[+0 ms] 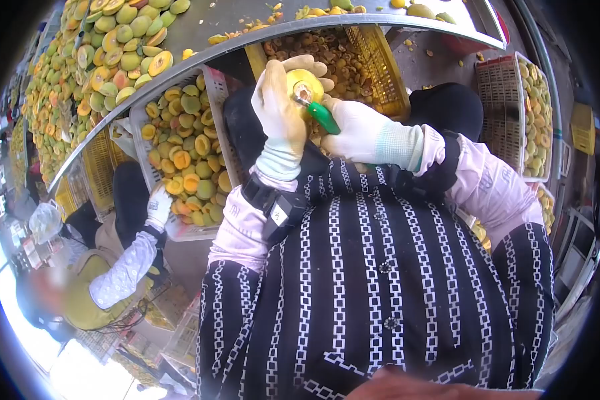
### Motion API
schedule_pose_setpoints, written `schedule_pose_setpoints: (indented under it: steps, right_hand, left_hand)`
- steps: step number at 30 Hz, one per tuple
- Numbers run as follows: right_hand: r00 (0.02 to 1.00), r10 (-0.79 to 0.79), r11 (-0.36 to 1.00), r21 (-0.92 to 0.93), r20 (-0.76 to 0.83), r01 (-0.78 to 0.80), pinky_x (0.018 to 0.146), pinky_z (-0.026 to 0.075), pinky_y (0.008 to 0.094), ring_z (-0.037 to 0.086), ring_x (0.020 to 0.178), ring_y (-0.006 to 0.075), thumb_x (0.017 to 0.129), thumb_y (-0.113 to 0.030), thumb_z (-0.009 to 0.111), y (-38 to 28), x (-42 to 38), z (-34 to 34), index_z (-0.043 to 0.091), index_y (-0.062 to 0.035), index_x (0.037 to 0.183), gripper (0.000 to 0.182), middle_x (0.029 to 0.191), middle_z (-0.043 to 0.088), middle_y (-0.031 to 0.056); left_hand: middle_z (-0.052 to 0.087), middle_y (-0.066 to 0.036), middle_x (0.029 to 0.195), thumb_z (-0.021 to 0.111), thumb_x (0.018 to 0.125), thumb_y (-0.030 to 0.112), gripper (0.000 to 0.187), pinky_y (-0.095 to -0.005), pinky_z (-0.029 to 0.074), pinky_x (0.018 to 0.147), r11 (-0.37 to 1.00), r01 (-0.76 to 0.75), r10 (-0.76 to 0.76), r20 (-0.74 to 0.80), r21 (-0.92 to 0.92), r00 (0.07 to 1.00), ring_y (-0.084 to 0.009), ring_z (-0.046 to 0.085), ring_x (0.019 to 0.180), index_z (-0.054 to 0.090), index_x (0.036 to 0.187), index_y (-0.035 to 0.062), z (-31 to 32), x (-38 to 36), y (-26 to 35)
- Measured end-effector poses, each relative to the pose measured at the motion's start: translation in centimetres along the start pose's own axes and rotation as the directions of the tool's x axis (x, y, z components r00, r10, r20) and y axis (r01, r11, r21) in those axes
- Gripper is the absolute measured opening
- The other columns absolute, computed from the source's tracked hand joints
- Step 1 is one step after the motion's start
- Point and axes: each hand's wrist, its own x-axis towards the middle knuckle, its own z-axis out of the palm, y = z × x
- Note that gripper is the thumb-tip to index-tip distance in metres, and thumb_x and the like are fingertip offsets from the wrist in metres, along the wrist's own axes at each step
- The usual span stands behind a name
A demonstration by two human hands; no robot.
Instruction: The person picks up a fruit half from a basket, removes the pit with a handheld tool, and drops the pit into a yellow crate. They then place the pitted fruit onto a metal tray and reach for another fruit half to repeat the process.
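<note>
My gloved left hand [280,113] is closed around a yellow peach half [292,81], its cut face with a brownish centre turned toward my right side. In my gloved right hand [373,133] is a green-handled pitting tool [323,118]. Its metal tip meets the centre of the peach, partly hidden there. Beneath both hands stands a yellow crate [388,73], and brown pits and scraps [340,50] lie inside it.
A metal table edge [273,31] curves across the top, with heaped peach halves [123,40] at left. White crates of peaches [210,100] [519,73] flank me. At left, a co-worker's gloved hand [159,207] reaches to the near crate.
</note>
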Motion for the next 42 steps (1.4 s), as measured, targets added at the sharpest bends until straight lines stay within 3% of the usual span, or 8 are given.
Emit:
schedule_pose_setpoints:
  steps: [3,12,17,20,24,31,37,42]
  right_hand:
    - [0.998,0.02,0.997,-0.079,-0.051,-0.024,0.04,0.049,0.0301,0.059,0.045,0.0195,0.078,-0.011,0.055,-0.1,0.0,-0.3,0.046,0.007,0.094,0.026,0.063,0.057,0.0119]
    - [0.985,0.167,0.984,-0.067,0.034,-0.165,0.037,0.048,0.0287,0.052,0.038,0.0164,0.083,-0.011,0.051,1.1,-0.1,0.6,0.042,0.0006,0.112,0.033,0.062,0.053,0.0069]
    - [0.978,0.154,0.981,0.096,0.138,-0.168,0.039,0.049,0.0311,0.057,0.044,0.0185,0.079,-0.009,0.056,2.2,-0.5,-0.3,0.049,0.0064,0.087,0.019,0.061,0.055,0.0093]
    - [0.946,0.135,0.948,0.238,0.294,-0.209,0.035,0.043,0.0275,0.051,0.039,0.0142,0.078,-0.011,0.06,2.5,-2.3,-1.3,0.05,0.0017,0.083,0.016,0.056,0.051,0.0049]
    - [0.959,0.089,0.892,0.406,0.27,-0.197,0.033,0.039,0.0243,0.047,0.035,0.0124,0.078,-0.012,0.061,3.4,-2.2,-1.7,0.053,-0.0018,0.076,0.014,0.052,0.049,0.0034]
    - [0.983,0.032,0.845,0.521,0.178,-0.122,0.037,0.042,0.0234,0.049,0.04,0.0112,0.08,-0.012,0.061,2.7,-1.6,-1.8,0.052,-0.0017,0.083,0.014,0.059,0.051,0.0042]
    - [0.994,0.012,0.905,0.422,0.111,-0.058,0.038,0.041,0.0236,0.048,0.04,0.0103,0.081,-0.013,0.061,3.2,-1.6,-1.1,0.052,-0.0023,0.077,0.015,0.059,0.05,0.0029]
    - [0.978,-0.095,0.807,0.59,0.186,-0.034,0.036,0.038,0.0235,0.045,0.035,0.0111,0.08,-0.013,0.062,3.5,-1.2,-0.9,0.053,-0.0022,0.065,0.02,0.052,0.049,0.0026]
  left_hand:
    - [0.065,-0.021,0.092,0.037,0.098,0.042,0.052,-0.0383,0.055,0.07,0.963,0.265,-0.258,0.11,-0.052,0.96,-0.0306,0.066,0.075,0.056,0.104,-0.0057,-1.0,0.7,-0.1]
    - [0.065,-0.022,0.092,0.037,0.099,0.039,0.052,-0.0368,0.056,0.074,0.932,0.321,-0.349,0.186,0.166,0.918,-0.0285,0.066,0.082,0.057,0.101,-0.0088,-1.6,0.4,-0.1]
    - [0.065,-0.021,0.093,0.035,0.1,0.037,0.051,-0.0344,0.055,0.075,0.962,0.139,-0.182,0.169,0.235,0.969,-0.027,0.066,0.085,0.058,0.099,-0.009,-1.2,-0.1,-0.8]
    - [0.066,-0.02,0.093,0.036,0.1,0.04,0.051,-0.0339,0.055,0.076,0.835,0.496,-0.546,0.467,0.237,0.696,-0.0256,0.066,0.083,0.058,0.103,-0.0064,-2.6,0.4,-0.8]
    - [0.065,-0.019,0.094,0.036,0.099,0.044,0.054,-0.035,0.054,0.078,0.833,0.547,-0.543,0.317,0.087,0.777,-0.0258,0.066,0.083,0.056,0.11,-0.0043,-1.0,0.1,-0.4]
    - [0.063,-0.019,0.099,0.044,0.098,0.036,0.043,-0.0326,0.056,0.069,0.995,0.031,-0.033,0.016,0.093,0.999,-0.0257,0.066,0.082,0.053,0.11,-0.005,1.0,-1.1,-3.1]
    - [0.064,-0.02,0.092,0.045,0.099,0.034,0.041,-0.0332,0.057,0.065,0.962,-0.092,0.09,0.019,0.259,0.996,-0.0262,0.067,0.075,0.051,0.111,-0.0044,0.7,-1.6,-3.9]
    - [0.064,-0.023,0.092,0.043,0.097,0.042,0.046,-0.0349,0.057,0.055,0.997,-0.072,0.072,-0.005,-0.006,0.997,-0.0276,0.065,0.062,0.048,0.115,-0.0003,1.1,-1.6,-3.7]
